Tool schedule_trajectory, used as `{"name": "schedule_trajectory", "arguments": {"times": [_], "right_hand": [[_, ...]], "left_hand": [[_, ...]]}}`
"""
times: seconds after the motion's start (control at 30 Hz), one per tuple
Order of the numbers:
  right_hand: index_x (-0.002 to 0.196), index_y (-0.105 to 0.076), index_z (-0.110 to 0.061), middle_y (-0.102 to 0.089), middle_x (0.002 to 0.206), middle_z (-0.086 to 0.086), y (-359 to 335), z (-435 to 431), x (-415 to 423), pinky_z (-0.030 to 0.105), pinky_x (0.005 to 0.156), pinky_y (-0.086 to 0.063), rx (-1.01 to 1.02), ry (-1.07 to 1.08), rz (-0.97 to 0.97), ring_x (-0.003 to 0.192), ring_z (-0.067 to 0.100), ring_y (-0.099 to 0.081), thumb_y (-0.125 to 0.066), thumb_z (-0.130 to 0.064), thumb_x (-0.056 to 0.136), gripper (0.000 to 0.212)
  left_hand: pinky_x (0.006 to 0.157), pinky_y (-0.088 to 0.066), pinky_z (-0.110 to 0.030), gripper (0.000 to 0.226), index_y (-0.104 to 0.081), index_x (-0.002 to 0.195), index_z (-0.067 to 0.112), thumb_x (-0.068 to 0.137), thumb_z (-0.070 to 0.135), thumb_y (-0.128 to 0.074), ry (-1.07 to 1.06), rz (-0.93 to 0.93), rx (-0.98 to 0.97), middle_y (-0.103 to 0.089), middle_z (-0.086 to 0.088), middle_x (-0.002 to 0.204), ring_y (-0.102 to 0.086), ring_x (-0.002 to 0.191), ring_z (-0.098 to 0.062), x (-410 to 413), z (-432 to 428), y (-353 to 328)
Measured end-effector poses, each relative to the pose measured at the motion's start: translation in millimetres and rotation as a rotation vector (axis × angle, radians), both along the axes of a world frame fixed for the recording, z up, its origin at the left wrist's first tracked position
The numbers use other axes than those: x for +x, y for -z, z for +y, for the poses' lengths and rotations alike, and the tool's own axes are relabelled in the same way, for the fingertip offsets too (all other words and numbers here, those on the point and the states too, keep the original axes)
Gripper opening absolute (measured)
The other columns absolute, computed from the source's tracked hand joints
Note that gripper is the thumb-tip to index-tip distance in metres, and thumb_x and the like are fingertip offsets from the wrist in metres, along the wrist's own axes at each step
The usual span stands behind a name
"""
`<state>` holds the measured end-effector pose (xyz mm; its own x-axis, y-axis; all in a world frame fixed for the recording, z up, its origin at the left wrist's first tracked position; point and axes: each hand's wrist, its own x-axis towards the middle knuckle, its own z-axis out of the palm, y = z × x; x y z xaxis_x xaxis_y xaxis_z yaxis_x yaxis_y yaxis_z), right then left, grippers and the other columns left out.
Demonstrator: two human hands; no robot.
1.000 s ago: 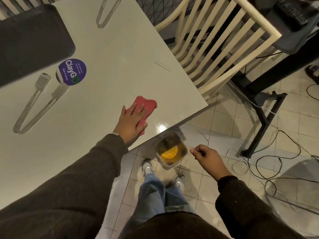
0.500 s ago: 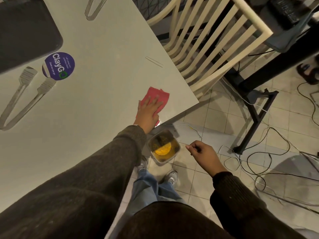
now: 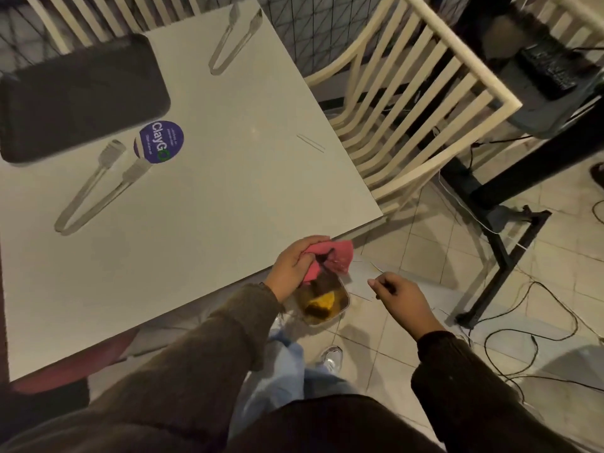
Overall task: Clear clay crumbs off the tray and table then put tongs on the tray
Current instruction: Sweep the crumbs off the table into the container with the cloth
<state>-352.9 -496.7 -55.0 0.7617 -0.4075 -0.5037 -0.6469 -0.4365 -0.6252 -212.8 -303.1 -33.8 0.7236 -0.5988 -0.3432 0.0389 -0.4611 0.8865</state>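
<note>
Dark brown knitted sleeves [image 3: 196, 354], ribbed cuffs [image 3: 261, 299] at the left hand [image 3: 291, 266] and right hand [image 3: 400, 295]; pale blue jeans [image 3: 287, 380]; light sneakers [image 3: 331, 356] below.

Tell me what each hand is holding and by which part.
Left hand grips the pink cloth by one bunched end; the rest hangs loose. Right hand holds nothing visible.

Tongs [image 3: 85, 188] on table [image 3: 228, 178] before tray [image 3: 81, 93]; container [image 3: 323, 304] on floor [image 3: 408, 256] below table edge.

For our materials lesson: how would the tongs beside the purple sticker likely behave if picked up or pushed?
The tongs lie flat on the smooth table, so a push would probably slide them, not roll them. Their thin arms spread from one bend: likely light and springy.
</note>
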Motion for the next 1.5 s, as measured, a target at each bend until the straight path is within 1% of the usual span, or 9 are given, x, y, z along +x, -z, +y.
{"name": "schedule_trajectory", "arguments": {"times": [0.1,0.53,0.63,0.7,0.8,1.03,1.13,1.37,1.5], "right_hand": [[0.075,-0.057,-0.023,-0.065,0.076,0.000,-9.9,-1.6,20.2,0.035,0.072,-0.048,0.000,-0.019,-0.027,0.079,0.018,-0.062,-0.054,-0.040,0.092,0.024],[0.076,-0.060,-0.021,-0.061,0.072,-0.006,-17.2,6.5,127.1,0.026,0.061,-0.040,-0.017,0.090,-0.022,0.073,0.015,-0.057,-0.055,-0.036,0.092,0.022],[0.070,-0.055,-0.027,-0.062,0.074,-0.004,-15.5,10.6,141.3,0.026,0.063,-0.041,-0.002,0.158,-0.019,0.074,0.015,-0.057,-0.055,-0.033,0.092,0.023],[0.068,-0.054,-0.031,-0.066,0.080,-0.002,-12.0,13.5,147.0,0.028,0.066,-0.044,0.005,0.214,-0.016,0.078,0.016,-0.059,-0.055,-0.032,0.091,0.024],[0.067,-0.055,-0.031,-0.069,0.084,-0.001,-4.7,18.9,150.6,0.030,0.069,-0.046,0.018,0.269,0.013,0.081,0.017,-0.062,-0.056,-0.033,0.090,0.024],[0.081,-0.063,-0.020,-0.066,0.080,-0.003,-4.0,35.3,158.0,0.024,0.066,-0.044,0.027,0.297,0.055,0.079,0.015,-0.059,-0.057,-0.034,0.090,0.018],[0.081,-0.063,-0.020,-0.065,0.077,-0.003,-11.5,37.9,167.0,0.024,0.065,-0.043,0.008,0.240,0.036,0.077,0.015,-0.059,-0.056,-0.034,0.091,0.019],[0.084,-0.063,-0.020,-0.067,0.079,-0.004,-35.1,48.1,190.3,0.025,0.066,-0.043,-0.034,-0.027,-0.040,0.075,0.012,-0.060,-0.055,-0.037,0.092,0.021],[0.080,-0.059,-0.023,-0.058,0.069,-0.012,-51.2,71.8,193.7,0.020,0.058,-0.034,-0.068,-0.227,-0.102,0.067,0.003,-0.052,-0.054,-0.036,0.093,0.019]], "left_hand": [[0.100,-0.037,-0.007,0.046,-0.054,0.134,0.017,0.091,0.019,-0.038,-0.088,-0.058,-0.029,-0.056,0.003,0.129,-0.051,0.118,-0.012,28.1,15.0,-23.0],[0.078,-0.044,-0.002,0.042,-0.048,0.139,0.014,0.102,0.003,-0.034,-0.355,0.023,-0.119,-0.053,0.000,0.127,-0.052,0.110,-0.013,202.5,-3.3,-14.7],[0.076,-0.043,0.002,0.045,-0.048,0.140,0.019,0.101,0.003,-0.033,-0.183,-0.050,-0.094,-0.051,-0.001,0.131,-0.051,0.111,-0.014,237.9,-32.0,-6.2],[0.098,-0.025,0.006,0.048,-0.046,0.142,0.020,0.100,-0.001,-0.032,0.011,-0.207,-0.041,-0.047,0.000,0.136,-0.043,0.121,-0.010,256.0,-53.5,-3.3],[0.122,0.004,-0.036,0.063,-0.047,0.142,0.028,0.091,-0.007,-0.035,0.387,-0.525,0.106,-0.048,0.001,0.144,-0.032,0.140,-0.017,276.7,-83.5,10.8],[0.119,-0.010,-0.056,0.054,-0.027,0.152,0.024,0.100,0.016,-0.034,0.933,-0.722,0.596,-0.015,0.000,0.164,-0.008,0.151,-0.035,278.1,-86.6,44.9],[0.117,-0.008,-0.057,0.051,-0.036,0.148,0.022,0.098,0.016,-0.040,0.842,-0.655,0.530,-0.018,-0.005,0.163,-0.011,0.150,-0.037,277.1,-76.7,39.3],[0.107,-0.044,-0.034,0.039,-0.064,0.124,0.009,0.094,0.000,-0.040,0.140,-0.086,0.114,-0.050,-0.012,0.143,-0.058,0.123,-0.029,224.0,26.7,-1.1],[0.108,-0.046,-0.044,0.040,-0.062,0.101,0.032,0.100,-0.002,-0.041,-0.167,0.045,0.018,-0.050,-0.019,0.141,-0.059,0.120,-0.035,156.4,104.0,-17.3]]}}
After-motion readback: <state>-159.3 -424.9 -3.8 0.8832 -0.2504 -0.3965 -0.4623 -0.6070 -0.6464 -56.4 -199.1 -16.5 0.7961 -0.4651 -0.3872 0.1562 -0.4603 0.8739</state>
